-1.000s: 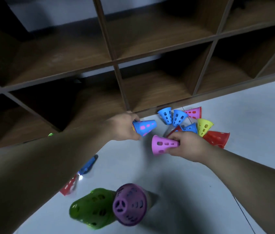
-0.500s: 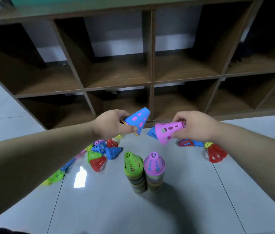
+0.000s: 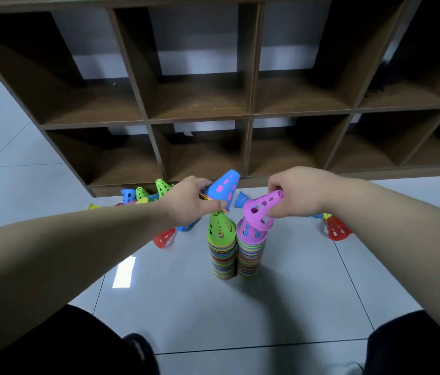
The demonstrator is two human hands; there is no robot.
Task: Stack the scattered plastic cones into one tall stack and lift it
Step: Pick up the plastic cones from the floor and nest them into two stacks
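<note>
**Tiled floor, two cone stacks, a cone in each hand**

Grey glossy floor tiles (image 3: 294,293) run up to a dark wooden cubby shelf (image 3: 251,77) whose open compartments fill the upper part of the head view. Two stacks of nested plastic cones stand upright on the floor, side by side and touching: the green-topped stack (image 3: 221,247) on the left and the purple-topped stack (image 3: 250,253) on the right.

The person's left hand (image 3: 189,203) grips a blue cone (image 3: 224,189) by its wide end, thumb underneath. The cone is tilted, narrow end up and to the right, with other coloured rims nested beneath it, and it hangs just above the green-topped stack.

The right hand (image 3: 297,193) pinches a purple cone (image 3: 260,212) at its narrow tip. That cone leans to the right, its wide rim overlapping the top of the purple-topped stack; whether it is seated cannot be told.

Loose cones (image 3: 143,194) lie clustered at the shelf's foot on the left. One red cone (image 3: 164,238) lies below the left wrist, and another red cone (image 3: 336,231) lies on its side to the right.
</note>
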